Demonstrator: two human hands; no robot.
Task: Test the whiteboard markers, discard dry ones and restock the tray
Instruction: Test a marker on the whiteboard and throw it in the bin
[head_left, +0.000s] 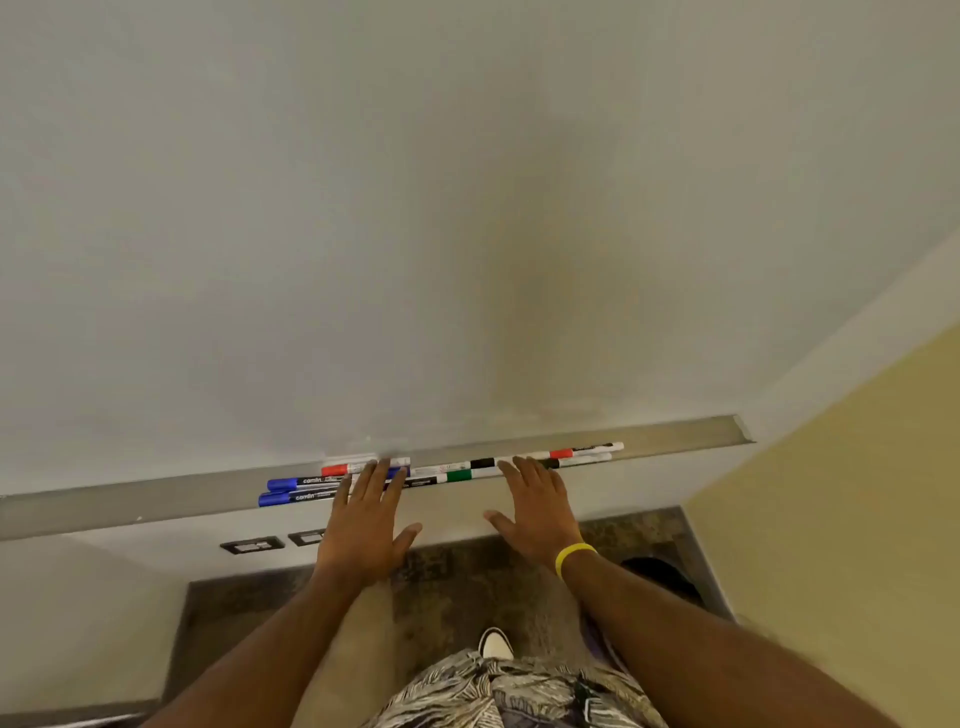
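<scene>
Here both hands lie flat, grasping nothing: left hand fingertips overlap the blue markers, right hand reaches the tray just short of the red-capped marker.

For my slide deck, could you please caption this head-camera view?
Left hand and right hand spread flat over markers lying in the whiteboard tray.
</scene>
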